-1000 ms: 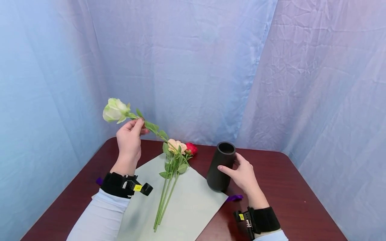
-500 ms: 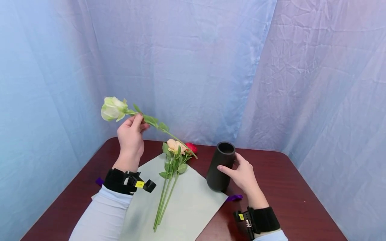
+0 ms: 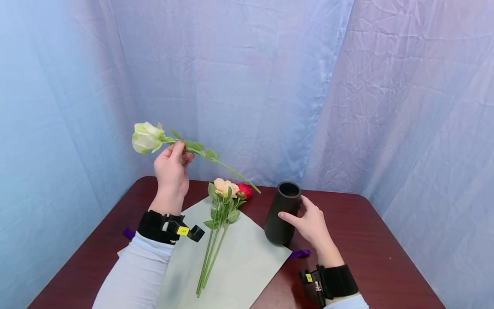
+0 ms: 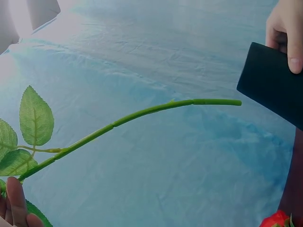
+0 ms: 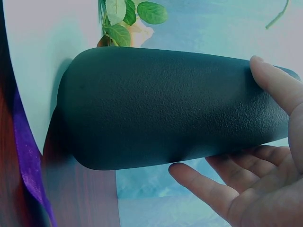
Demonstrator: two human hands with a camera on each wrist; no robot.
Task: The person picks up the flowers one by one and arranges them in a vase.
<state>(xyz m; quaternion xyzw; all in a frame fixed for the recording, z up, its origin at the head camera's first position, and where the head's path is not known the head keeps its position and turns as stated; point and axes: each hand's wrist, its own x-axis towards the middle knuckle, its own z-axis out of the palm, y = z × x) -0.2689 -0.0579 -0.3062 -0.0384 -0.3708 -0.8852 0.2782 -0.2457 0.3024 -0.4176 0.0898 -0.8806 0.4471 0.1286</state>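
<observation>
My left hand pinches a white-green rose just below its bloom, up in the air at the left. Its bare green stem slants down to the right, the cut end pointing toward the vase but apart from it. With thumb and fingers on either side, my right hand holds a dark tapered vase, its round mouth facing up. In the right wrist view, the thumb lies across the upper part of the vase. A peach flower and a red flower lie between the hands.
Beneath the lying stems spreads a pale sheet of wrapping paper on the dark wooden table. A purple ribbon shows at its right corner, and purple ribbon at its left. Light blue curtains hang behind.
My left hand has moved up and slightly right with the white rose. Its stem end has risen away from the lying flowers and closer to the vase. The right hand and vase stay put.
</observation>
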